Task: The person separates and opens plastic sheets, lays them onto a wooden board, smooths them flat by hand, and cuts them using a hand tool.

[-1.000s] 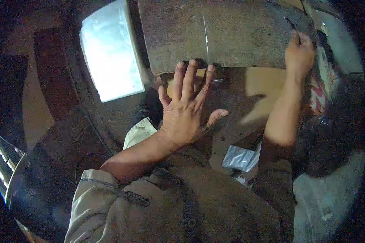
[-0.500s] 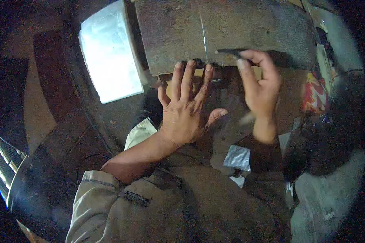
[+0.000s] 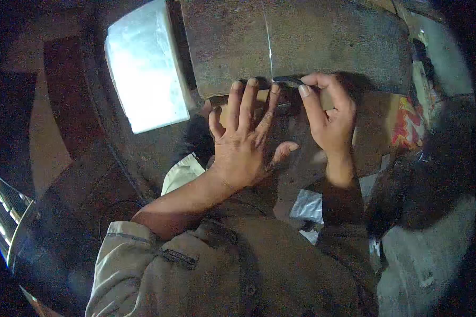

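Note:
My left hand [image 3: 243,142] lies spread, its fingertips at the near edge of a worn dark board [image 3: 322,42]. Dark material shows right at those fingertips, too shadowed to identify. Between thumb and forefinger, my right hand [image 3: 330,113] pinches a thin, dark, slightly curved piece [image 3: 288,80]. The tip of that piece is beside my left index fingertip, at the board's edge. A thin bright line [image 3: 270,47] runs up the board from this spot; I cannot tell whether it is a thread or a slit.
A stack of shiny clear plastic sheets [image 3: 145,68] lies left of the board. On the right is a red and yellow printed packet [image 3: 409,124]. Crumpled silvery plastic [image 3: 308,206] lies near my right forearm. A slatted metal object [image 3: 8,214] stands at far left.
My right hand has moved left and slightly down, bringing the dark piece's tip to the board's edge next to my left index finger. The left hand has stayed almost still.

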The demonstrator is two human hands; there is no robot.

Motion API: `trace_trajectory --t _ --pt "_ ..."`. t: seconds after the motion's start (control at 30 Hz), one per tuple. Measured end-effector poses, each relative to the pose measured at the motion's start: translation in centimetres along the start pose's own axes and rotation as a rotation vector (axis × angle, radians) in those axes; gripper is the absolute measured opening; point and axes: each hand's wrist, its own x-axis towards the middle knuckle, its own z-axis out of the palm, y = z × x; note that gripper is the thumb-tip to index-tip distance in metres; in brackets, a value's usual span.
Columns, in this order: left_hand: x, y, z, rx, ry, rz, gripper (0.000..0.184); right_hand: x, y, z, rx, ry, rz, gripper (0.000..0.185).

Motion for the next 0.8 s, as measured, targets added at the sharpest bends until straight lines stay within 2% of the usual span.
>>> trace_trajectory --t 0.07,0.2,0.37,0.43,0.53,0.6,0.67,0.73,0.8 --pt "-0.1 0.0 0.0 0.000 0.004 0.002 0.086 0.1 0.2 0.1 -0.047 0.007 -0.086 0.011" --pt "-0.1 0.0 0.0 0.014 0.007 0.006 0.086 0.1 0.1 0.5 -0.007 0.021 -0.021 0.010" --pt "0.1 0.0 -0.7 0.014 -0.007 0.003 0.086 0.8 0.2 -0.4 -0.160 0.234 -0.071 0.012" --pt "0.2 0.1 -0.9 0.009 0.007 -0.021 0.087 1.7 1.9 -0.9 -0.032 0.390 -0.040 0.014" --pt "0.4 0.1 -0.6 -0.041 0.020 -0.039 0.085 4.2 2.8 -3.1 -0.080 0.478 0.035 0.015" --pt "0.6 0.2 -0.8 -0.024 0.014 -0.037 0.083 6.3 4.4 -4.7 -0.254 0.601 -0.029 0.017" --pt "0.7 0.2 -1.0 -0.004 0.012 -0.036 0.082 7.8 7.1 -6.2 -0.330 0.629 -0.016 0.018" --pt "0.3 0.1 -0.9 0.016 0.007 -0.003 0.077 8.3 7.7 -6.5 -0.419 0.660 0.062 0.020" --pt "-0.4 -0.5 -0.6 -0.007 0.004 0.031 0.074 8.2 7.7 -6.4 -0.466 0.644 0.052 0.020"
